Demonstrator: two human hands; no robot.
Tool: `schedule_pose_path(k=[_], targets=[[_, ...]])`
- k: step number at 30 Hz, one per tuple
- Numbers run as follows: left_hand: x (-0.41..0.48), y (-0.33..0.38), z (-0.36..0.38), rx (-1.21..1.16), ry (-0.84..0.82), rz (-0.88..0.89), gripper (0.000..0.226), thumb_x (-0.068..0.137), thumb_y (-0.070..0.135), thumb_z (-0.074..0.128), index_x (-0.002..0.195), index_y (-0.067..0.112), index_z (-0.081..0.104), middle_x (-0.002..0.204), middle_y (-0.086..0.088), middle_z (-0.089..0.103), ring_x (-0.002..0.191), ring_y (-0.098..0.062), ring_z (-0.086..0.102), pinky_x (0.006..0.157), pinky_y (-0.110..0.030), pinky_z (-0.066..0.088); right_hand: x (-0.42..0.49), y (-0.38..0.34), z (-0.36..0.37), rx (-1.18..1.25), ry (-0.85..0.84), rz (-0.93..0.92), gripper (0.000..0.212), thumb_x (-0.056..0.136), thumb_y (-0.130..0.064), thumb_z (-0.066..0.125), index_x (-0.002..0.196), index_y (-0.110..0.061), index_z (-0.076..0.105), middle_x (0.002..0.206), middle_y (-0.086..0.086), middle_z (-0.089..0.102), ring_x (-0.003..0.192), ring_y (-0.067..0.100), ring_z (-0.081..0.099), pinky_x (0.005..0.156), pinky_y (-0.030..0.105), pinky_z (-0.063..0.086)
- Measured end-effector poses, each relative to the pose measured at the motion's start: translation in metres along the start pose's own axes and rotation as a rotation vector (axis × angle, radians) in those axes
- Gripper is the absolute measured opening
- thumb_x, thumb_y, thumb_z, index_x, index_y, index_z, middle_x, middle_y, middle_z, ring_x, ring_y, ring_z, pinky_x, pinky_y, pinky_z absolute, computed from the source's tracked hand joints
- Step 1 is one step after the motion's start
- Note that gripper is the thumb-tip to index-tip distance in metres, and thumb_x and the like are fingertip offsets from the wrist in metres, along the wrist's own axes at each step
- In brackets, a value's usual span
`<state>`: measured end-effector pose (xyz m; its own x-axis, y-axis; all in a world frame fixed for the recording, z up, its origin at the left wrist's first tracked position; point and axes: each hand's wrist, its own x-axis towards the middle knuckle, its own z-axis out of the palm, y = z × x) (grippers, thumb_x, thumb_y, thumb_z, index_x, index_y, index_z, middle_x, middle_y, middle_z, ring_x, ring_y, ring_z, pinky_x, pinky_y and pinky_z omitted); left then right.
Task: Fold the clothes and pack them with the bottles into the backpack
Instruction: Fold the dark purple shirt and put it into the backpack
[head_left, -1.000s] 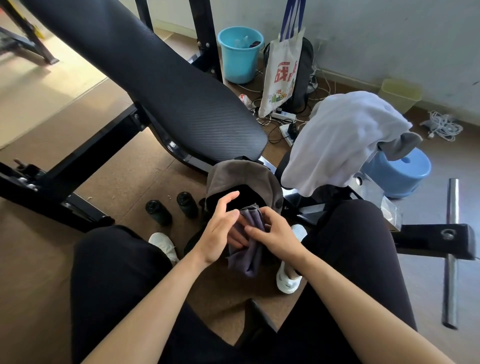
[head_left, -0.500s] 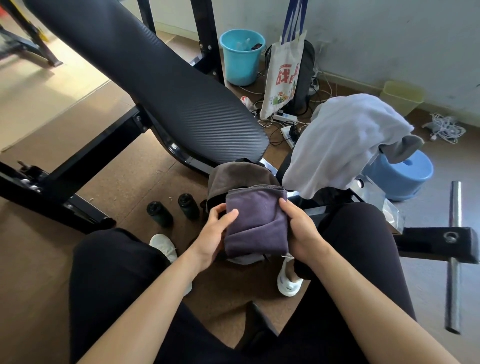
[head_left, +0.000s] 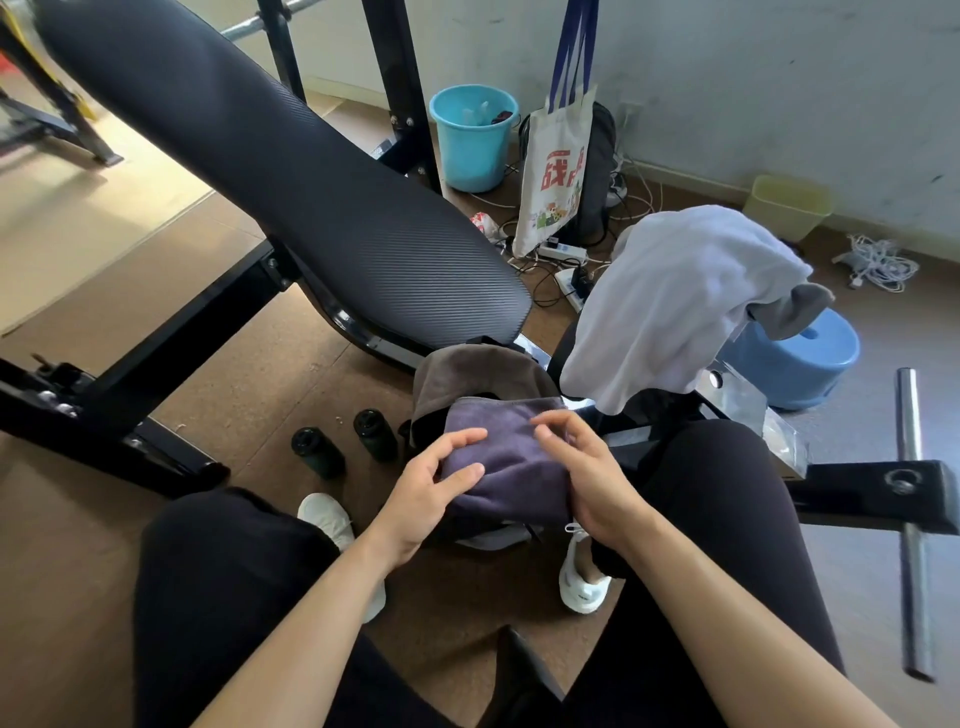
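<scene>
1. Purple-grey cloth (head_left: 506, 467), folded into a thick pad, sits at the mouth of the backpack (head_left: 467, 371) in the lower centre of the frame, between the knees of a seated person in black trousers.
2. The left hand (head_left: 426, 491) lies on the cloth's left edge, its fingers loosely spread and touching the fabric rather than curled round it.
3. The right hand (head_left: 589, 480) stands against the cloth's right edge, palm to the fabric and fingers bent loosely above the top. It is relaxed, with no pinch to be seen.
4. The backpack's brown-grey flap is thrown back behind the cloth, just below the lower end of a black padded backrest (head_left: 291, 197) that slants away to the upper left.
5. Two dark bottles (head_left: 318, 451) stand upright and close together on the brown floor (head_left: 244, 384) just left of the backpack, apart from both hands.
6. A white garment (head_left: 675, 301) hangs unfolded over the metal frame right of centre, with a grey garment (head_left: 795, 312) showing under its right edge.
7. Along the wall at the top are a blue bucket (head_left: 472, 137), a printed tote bag (head_left: 558, 171), a yellow bin (head_left: 787, 205) and a tangle of white cables (head_left: 878, 260).
8. A blue stool (head_left: 800, 364) stands at the right.
</scene>
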<state>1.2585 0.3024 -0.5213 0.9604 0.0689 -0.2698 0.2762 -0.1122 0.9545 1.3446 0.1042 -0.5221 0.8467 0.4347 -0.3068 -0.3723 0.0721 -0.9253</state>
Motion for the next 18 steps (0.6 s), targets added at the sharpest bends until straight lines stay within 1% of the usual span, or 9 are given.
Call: schedule_pose_path(k=[2, 4, 5, 7, 9, 11, 13, 15, 18], targets=[[0.0, 0.0, -0.004, -0.014, 0.007, 0.012, 0.049, 0.094, 0.034, 0.072, 0.139, 0.043, 0.054, 0.147, 0.019, 0.049, 0.134, -0.002, 0.05, 0.107, -0.022, 0.048, -0.003, 0.001, -0.004, -0.202, -0.119, -0.021, 0.041, 0.084, -0.029, 0.08, 0.122, -0.034, 0.067, 0.131, 0.002, 0.062, 0.121, 0.021, 0.062, 0.104, 0.039, 0.052], [0.0, 0.002, -0.008, 0.053, 0.024, 0.017, 0.06, 0.092, 0.028, 0.075, 0.142, 0.044, 0.047, 0.147, 0.024, 0.042, 0.129, 0.01, 0.047, 0.095, -0.006, 0.045, -0.003, 0.001, -0.008, -0.357, -0.176, -0.005, 0.072, 0.073, -0.032, 0.087, 0.137, -0.044, 0.056, 0.142, -0.005, 0.052, 0.13, 0.015, 0.054, 0.11, 0.037, 0.047], [0.0, 0.002, -0.01, 0.11, 0.027, 0.018, 0.067, 0.09, 0.028, 0.077, 0.145, 0.044, 0.043, 0.149, 0.025, 0.038, 0.129, 0.011, 0.043, 0.093, -0.003, 0.042, -0.003, 0.0, -0.009, -0.415, -0.191, -0.002, 0.084, 0.07, -0.032, 0.089, 0.143, -0.046, 0.05, 0.146, -0.007, 0.045, 0.135, 0.012, 0.048, 0.114, 0.036, 0.043], [0.002, 0.002, -0.014, 0.199, 0.008, 0.021, 0.081, 0.086, 0.033, 0.08, 0.153, 0.042, 0.036, 0.155, 0.023, 0.03, 0.139, 0.003, 0.032, 0.1, -0.005, 0.035, -0.002, -0.001, -0.01, -0.519, -0.189, -0.002, 0.102, 0.069, -0.032, 0.089, 0.154, -0.045, 0.034, 0.152, -0.008, 0.033, 0.142, 0.011, 0.037, 0.121, 0.035, 0.034], [0.002, 0.001, -0.018, 0.219, 0.014, 0.026, 0.091, 0.082, 0.033, 0.084, 0.156, 0.039, 0.033, 0.16, 0.019, 0.03, 0.144, -0.002, 0.029, 0.109, -0.017, 0.034, -0.001, -0.002, -0.011, -0.603, -0.163, -0.005, 0.109, 0.073, -0.029, 0.089, 0.159, -0.042, 0.022, 0.156, -0.01, 0.023, 0.148, 0.014, 0.028, 0.123, 0.038, 0.029], [0.003, -0.001, -0.021, 0.235, 0.053, 0.062, 0.085, 0.079, 0.033, 0.087, 0.151, 0.041, 0.042, 0.157, 0.019, 0.041, 0.144, -0.003, 0.036, 0.113, -0.026, 0.04, -0.001, -0.003, -0.011, -0.628, -0.125, -0.003, 0.112, 0.076, -0.027, 0.088, 0.16, -0.041, 0.016, 0.161, -0.009, 0.015, 0.151, 0.017, 0.021, 0.125, 0.041, 0.025], [0.001, -0.003, -0.023, 0.227, 0.052, 0.108, 0.073, 0.079, 0.029, 0.088, 0.141, 0.041, 0.052, 0.146, 0.02, 0.052, 0.137, -0.002, 0.048, 0.109, -0.03, 0.048, -0.001, -0.004, -0.011, -0.614, -0.085, 0.0, 0.113, 0.077, -0.026, 0.088, 0.161, -0.041, 0.013, 0.162, -0.008, 0.013, 0.152, 0.017, 0.018, 0.125, 0.037, 0.023], [0.0, -0.004, -0.023, 0.148, 0.055, 0.133, 0.065, 0.079, 0.016, 0.088, 0.134, 0.035, 0.058, 0.137, 0.014, 0.061, 0.129, -0.006, 0.058, 0.101, -0.03, 0.054, -0.001, -0.005, -0.012, -0.577, -0.05, 0.008, 0.115, 0.077, -0.026, 0.088, 0.161, -0.041, 0.011, 0.162, -0.01, 0.011, 0.151, 0.015, 0.018, 0.121, 0.031, 0.023], [0.002, -0.006, -0.021, 0.128, 0.171, 0.179, 0.048, 0.082, 0.001, 0.081, 0.118, 0.03, 0.066, 0.116, 0.007, 0.071, 0.113, -0.014, 0.069, 0.094, -0.034, 0.06, -0.001, -0.005, -0.012, -0.47, -0.009, 0.007, 0.114, 0.077, -0.023, 0.088, 0.161, -0.039, 0.013, 0.16, -0.014, 0.014, 0.15, 0.013, 0.019, 0.115, 0.026, 0.025]])
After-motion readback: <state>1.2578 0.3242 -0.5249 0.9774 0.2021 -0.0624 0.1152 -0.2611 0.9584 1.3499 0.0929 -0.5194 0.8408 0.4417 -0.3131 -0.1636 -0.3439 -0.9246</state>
